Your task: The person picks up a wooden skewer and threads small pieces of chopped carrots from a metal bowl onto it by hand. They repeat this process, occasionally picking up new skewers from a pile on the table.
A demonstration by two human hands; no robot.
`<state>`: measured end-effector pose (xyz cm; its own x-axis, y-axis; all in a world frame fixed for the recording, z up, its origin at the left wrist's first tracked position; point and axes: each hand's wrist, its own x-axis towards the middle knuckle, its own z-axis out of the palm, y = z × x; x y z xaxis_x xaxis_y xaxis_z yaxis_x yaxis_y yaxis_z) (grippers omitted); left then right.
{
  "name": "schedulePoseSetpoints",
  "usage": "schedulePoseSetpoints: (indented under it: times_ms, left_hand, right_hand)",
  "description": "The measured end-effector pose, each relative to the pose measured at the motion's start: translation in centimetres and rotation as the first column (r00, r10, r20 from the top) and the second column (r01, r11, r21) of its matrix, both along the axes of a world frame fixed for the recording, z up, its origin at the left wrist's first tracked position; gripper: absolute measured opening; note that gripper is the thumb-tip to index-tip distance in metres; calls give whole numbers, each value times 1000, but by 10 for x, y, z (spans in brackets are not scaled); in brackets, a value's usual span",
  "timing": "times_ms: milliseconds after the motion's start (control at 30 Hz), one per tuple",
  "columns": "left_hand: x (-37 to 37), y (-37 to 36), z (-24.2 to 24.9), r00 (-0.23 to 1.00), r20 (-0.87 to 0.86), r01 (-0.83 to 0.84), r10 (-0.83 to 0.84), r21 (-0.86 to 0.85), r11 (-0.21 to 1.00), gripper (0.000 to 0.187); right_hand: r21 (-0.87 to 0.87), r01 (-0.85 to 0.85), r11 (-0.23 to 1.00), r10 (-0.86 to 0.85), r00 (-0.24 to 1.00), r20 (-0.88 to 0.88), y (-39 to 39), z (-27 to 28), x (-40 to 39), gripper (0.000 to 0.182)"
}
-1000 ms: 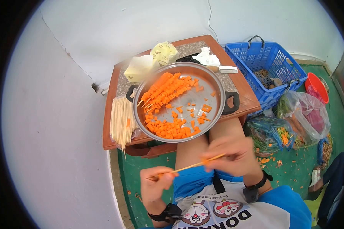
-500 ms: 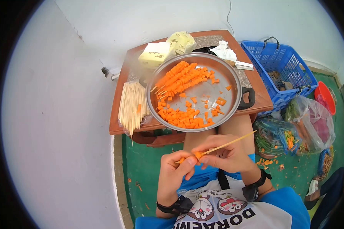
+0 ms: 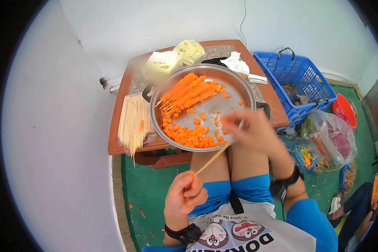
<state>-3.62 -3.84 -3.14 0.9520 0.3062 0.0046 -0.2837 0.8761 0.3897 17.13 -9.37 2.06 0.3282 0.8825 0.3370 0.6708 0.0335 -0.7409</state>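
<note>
My left hand (image 3: pixel 185 194) is closed around the lower end of a thin wooden skewer (image 3: pixel 214 161), which slants up toward the pan. Any carrot on that end is hidden by the fingers. Smeared by motion, my right hand (image 3: pixel 252 131) reaches over the near right rim of a wide steel pan (image 3: pixel 248 86), its fingertips at some loose carrot pieces (image 3: pixel 225 129). In the pan, several filled carrot skewers (image 3: pixel 189 92) lie side by side at the back left. A heap of carrot cubes (image 3: pixel 189 136) covers the near left of its floor.
Bare skewers (image 3: pixel 132 122) lie bundled left of the pan on the wooden table (image 3: pixel 113 145). Tissue packs (image 3: pixel 161 63) stand behind it. On the right floor are a blue crate (image 3: pixel 296 80), a red basin (image 3: pixel 345 110) and plastic bags (image 3: pixel 334 138). Another person's leg (image 3: pixel 357 206) shows at lower right.
My right hand has left the skewer and moved up and forward to the pan. The left hand keeps the skewer, now lower and tilted toward the pan. The view has shifted slightly.
</note>
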Motion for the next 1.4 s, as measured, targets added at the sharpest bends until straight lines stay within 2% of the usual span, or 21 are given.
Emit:
schedulePoseSetpoints:
  times_ms: [33, 67, 167, 200, 267, 367, 433, 500, 567, 633, 667, 700, 800, 833, 900, 1000, 1133, 1200, 1233, 1300, 1400]
  left_hand:
    - [-3, 2, -1, 1000, 25, -8, 7, 51, 999, 25]
    - [-6, 3, -3, 1000, 29, -9, 8, 48, 999, 25]
    - [-11, 5, -6, 995, 1, -96, 96, 21, 995, 29]
    - [-12, 4, -5, 985, -37, -168, 169, 15, 986, 30]
    - [-14, 5, -3, 967, -73, -244, 244, 10, 970, 31]
    - [-17, 6, -2, 921, -116, -369, 372, 49, 928, 32]
    - [-20, 8, -3, 845, -153, -488, 512, 168, 856, 33]
    - [-22, 7, 0, 803, -201, -526, 562, 205, 825, 31]
    - [-24, 6, 1, 754, -242, -561, 610, 245, 791, 29]
    - [-25, 6, 1, 672, -263, -541, 692, 463, 702, 23]
    - [-26, 6, 0, 671, -263, -544, 693, 461, 701, 23]
    - [-27, 7, -1, 674, -244, -559, 698, 449, 697, 21]
    - [-30, 8, -5, 678, -209, -559, 704, 475, 680, 18]
    - [-31, 8, -5, 681, -194, -543, 706, 513, 665, 16]
    - [-35, 8, -3, 680, -213, -529, 701, 520, 671, 16]
    - [-36, 7, -2, 662, -235, -523, 712, 536, 663, 16]
    - [-34, 5, 0, 631, -239, -531, 738, 561, 635, 18]
    - [-33, 2, 3, 625, -236, -552, 744, 541, 635, 21]
    - [-33, 1, 5, 618, -235, -572, 750, 520, 634, 23]
    - [-35, 0, 2, 597, -221, -570, 771, 559, 602, 24]
    - [-36, 0, -1, 548, -214, -554, 809, 631, 542, 25]
  right_hand:
    - [-57, 77, 995, -71, 992, 104, 13, 5, 20, 17]
    - [-1, 110, 994, -106, 966, 237, 27, -1, 42, 16]
    - [-322, 74, 944, 18, 961, 275, 61, 8, 73, 16]
    - [-325, 72, 943, 24, 959, 281, 74, -1, 88, 16]
    - [-315, 77, 946, 107, 843, 527, 95, -24, 116, 22]
    - [-378, 128, 917, 119, 816, 565, 103, -14, 111, 26]
    - [-367, 94, 926, 139, 817, 560, 106, -22, 113, 23]
    - [-354, 63, 933, 155, 818, 554, 104, -17, 104, 21]
    - [-665, 113, 738, 287, 840, 461, 93, 7, 71, 14]
    - [-660, 23, 751, 369, 814, 448, 85, 5, 63, 11]
    - [-651, -68, 756, 447, 780, 437, 83, 3, 61, 9]
    - [-611, -105, 784, 434, 798, 419, 83, -2, 59, 10]
    - [-629, -133, 766, 469, 785, 406, 84, -11, 52, 10]
    - [-626, -136, 768, 471, 782, 408, 85, -13, 49, 10]
    - [-735, -133, 665, 554, 747, 366, 86, -15, 43, 12]
    - [-756, -51, 652, 550, 718, 426, 87, -13, 38, 14]
    - [-663, -44, 747, 488, 714, 503, 97, -20, 35, 15]
    - [-496, -183, 849, 457, 727, 512, 103, -24, 30, 13]
    - [-491, -185, 851, 455, 727, 514, 104, -25, 30, 13]
    - [-632, -149, 761, 510, 740, 439, 106, -26, 29, 11]
    - [-572, -162, 804, 461, 778, 427, 98, -22, 33, 12]
